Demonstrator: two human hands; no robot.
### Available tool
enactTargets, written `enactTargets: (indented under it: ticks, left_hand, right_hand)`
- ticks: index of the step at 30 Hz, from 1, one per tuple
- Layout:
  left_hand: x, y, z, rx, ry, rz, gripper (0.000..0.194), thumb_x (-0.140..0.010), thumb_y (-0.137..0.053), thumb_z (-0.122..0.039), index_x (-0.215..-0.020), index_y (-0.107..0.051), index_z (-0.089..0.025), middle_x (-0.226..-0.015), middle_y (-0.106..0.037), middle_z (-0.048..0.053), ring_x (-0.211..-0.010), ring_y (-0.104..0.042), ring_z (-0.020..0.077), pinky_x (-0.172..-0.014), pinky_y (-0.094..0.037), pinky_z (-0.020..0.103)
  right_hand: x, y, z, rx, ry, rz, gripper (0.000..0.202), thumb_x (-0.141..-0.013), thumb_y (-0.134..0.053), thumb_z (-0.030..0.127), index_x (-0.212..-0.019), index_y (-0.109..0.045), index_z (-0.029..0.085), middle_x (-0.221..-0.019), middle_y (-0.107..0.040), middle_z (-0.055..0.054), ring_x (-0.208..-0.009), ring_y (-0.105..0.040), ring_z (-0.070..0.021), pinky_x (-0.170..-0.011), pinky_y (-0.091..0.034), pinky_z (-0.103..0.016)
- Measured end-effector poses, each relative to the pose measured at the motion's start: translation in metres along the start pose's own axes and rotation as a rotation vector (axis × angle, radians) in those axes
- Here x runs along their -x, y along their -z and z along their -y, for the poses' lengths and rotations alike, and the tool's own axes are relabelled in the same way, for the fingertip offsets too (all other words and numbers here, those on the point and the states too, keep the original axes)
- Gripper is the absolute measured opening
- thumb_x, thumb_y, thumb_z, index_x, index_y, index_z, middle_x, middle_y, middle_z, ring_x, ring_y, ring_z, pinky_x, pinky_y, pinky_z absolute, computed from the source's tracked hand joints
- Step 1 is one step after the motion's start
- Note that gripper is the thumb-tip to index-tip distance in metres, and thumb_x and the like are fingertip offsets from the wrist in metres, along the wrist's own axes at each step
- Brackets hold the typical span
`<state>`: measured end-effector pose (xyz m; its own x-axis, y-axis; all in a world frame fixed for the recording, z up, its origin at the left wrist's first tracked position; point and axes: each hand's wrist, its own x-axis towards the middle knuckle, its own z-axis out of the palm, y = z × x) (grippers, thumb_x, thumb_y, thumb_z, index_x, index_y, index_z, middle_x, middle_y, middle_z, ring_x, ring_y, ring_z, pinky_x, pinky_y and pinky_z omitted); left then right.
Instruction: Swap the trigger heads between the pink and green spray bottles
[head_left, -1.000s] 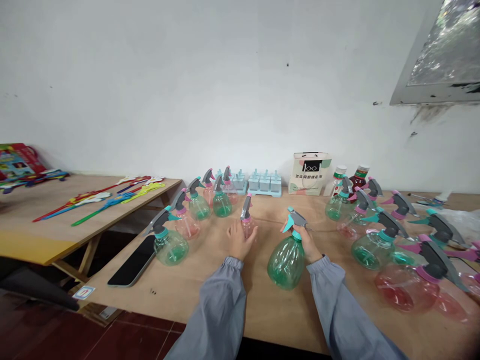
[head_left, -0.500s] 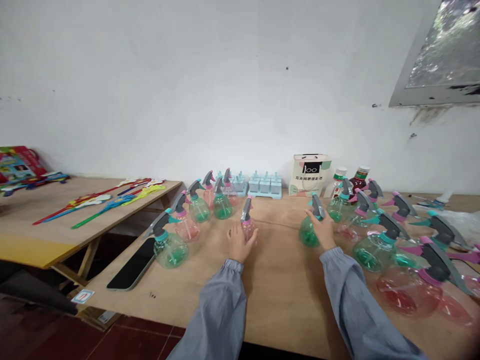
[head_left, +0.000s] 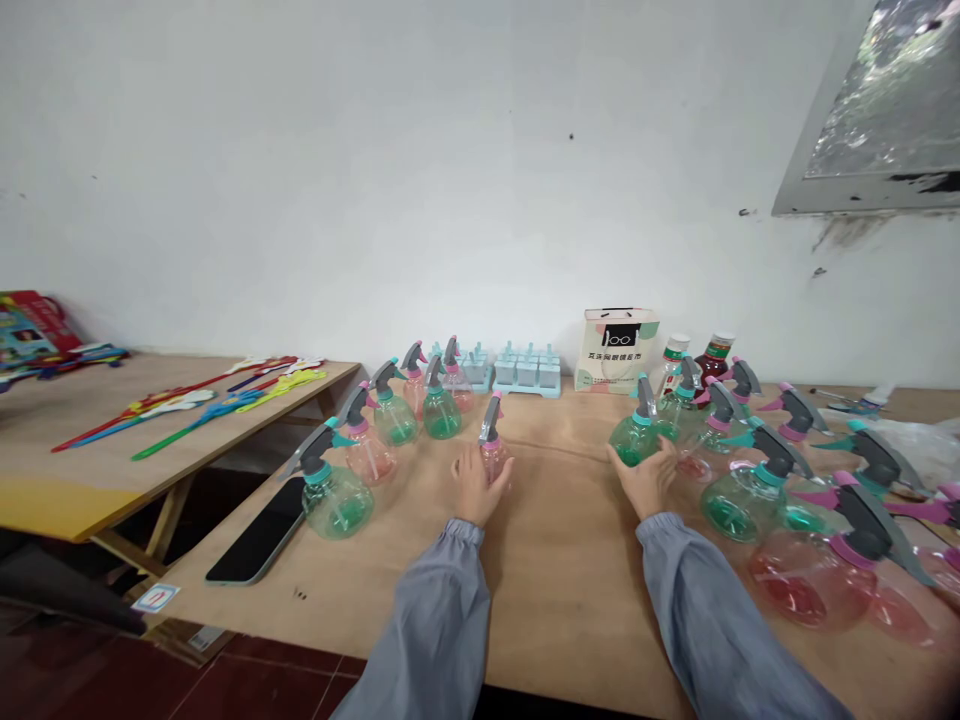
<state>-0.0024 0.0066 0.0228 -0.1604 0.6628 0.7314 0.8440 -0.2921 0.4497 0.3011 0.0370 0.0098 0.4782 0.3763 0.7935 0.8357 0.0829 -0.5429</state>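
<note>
Near the middle of the table, my left hand (head_left: 478, 485) is curled round the body of a small pink spray bottle (head_left: 495, 450) with a grey and pink trigger head. To its right, my right hand (head_left: 649, 478) cups the near side of a green spray bottle (head_left: 630, 443), thumb on the left and fingers on the right. That bottle looks upright, its grey and teal head above my fingers. Part of each bottle is hidden by the hand. Several green and pink spray bottles (head_left: 339, 505) stand on the left, and more spray bottles (head_left: 742, 505) crowd the right.
A black phone (head_left: 255, 535) lies at the left edge. Along the wall stand light blue ice-pop moulds (head_left: 527, 372), a paper bag (head_left: 616, 350) and two bottles with red and green labels (head_left: 714, 358). Colourful flat strips (head_left: 217, 400) lie on another table.
My right hand has shifted from the green bottle's head down to its body. That bottle now sits slightly farther back and right. My left hand stays round the pink bottle.
</note>
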Motion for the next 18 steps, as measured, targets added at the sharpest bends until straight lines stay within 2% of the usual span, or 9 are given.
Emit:
enactTargets:
  ticks: [2, 4, 12, 15, 18]
  left_hand:
    - [0.000, 0.000, 0.000, 0.009, 0.001, 0.000, 0.039, -0.088, -0.055, -0.054, -0.107, -0.056, -0.019, -0.099, -0.066, 0.011, -0.099, -0.064, 0.0291, -0.088, -0.046, 0.045]
    - [0.000, 0.001, -0.001, 0.016, -0.001, -0.002, 0.040, -0.088, -0.055, -0.054, -0.109, -0.055, -0.019, -0.100, -0.066, 0.011, -0.099, -0.064, 0.0287, -0.088, -0.046, 0.045]
    - [0.001, 0.000, 0.002, 0.014, 0.002, -0.004, 0.040, -0.088, -0.055, -0.056, -0.107, -0.056, -0.020, -0.095, -0.066, 0.010, -0.098, -0.064, 0.0293, -0.087, -0.047, 0.045]
    - [0.002, -0.001, 0.003, 0.027, 0.000, -0.003, 0.041, -0.087, -0.056, -0.055, -0.108, -0.056, -0.020, -0.097, -0.066, 0.011, -0.099, -0.064, 0.0294, -0.087, -0.047, 0.045]
    - [0.002, -0.001, 0.003, 0.046, 0.005, -0.012, 0.042, -0.087, -0.056, -0.055, -0.108, -0.055, -0.019, -0.098, -0.067, 0.011, -0.098, -0.065, 0.0298, -0.087, -0.047, 0.047]
  right_hand:
    - [0.011, -0.001, -0.006, 0.007, -0.015, 0.080, 0.096, -0.077, -0.055, 0.077, -0.136, -0.035, 0.004, -0.127, -0.049, -0.031, -0.122, -0.048, -0.0424, -0.098, -0.042, -0.058]
    - [0.009, -0.008, -0.010, -0.006, -0.025, 0.137, 0.093, -0.079, -0.054, 0.075, -0.137, -0.036, 0.005, -0.127, -0.050, -0.030, -0.121, -0.048, -0.0421, -0.096, -0.043, -0.057]
    - [-0.034, -0.051, -0.008, -0.032, -0.155, 0.264, 0.091, -0.078, -0.056, 0.069, -0.141, -0.037, 0.006, -0.130, -0.055, -0.030, -0.116, -0.055, -0.0401, -0.094, -0.043, -0.051]
    - [-0.045, -0.060, -0.006, -0.067, -0.200, 0.277, 0.094, -0.076, -0.059, 0.069, -0.142, -0.037, 0.004, -0.131, -0.055, -0.032, -0.117, -0.056, -0.0407, -0.095, -0.043, -0.051]
    - [-0.050, -0.062, -0.006, -0.158, -0.249, 0.284, 0.105, -0.070, -0.063, 0.073, -0.142, -0.035, 0.002, -0.133, -0.053, -0.034, -0.119, -0.054, -0.0443, -0.098, -0.040, -0.055]
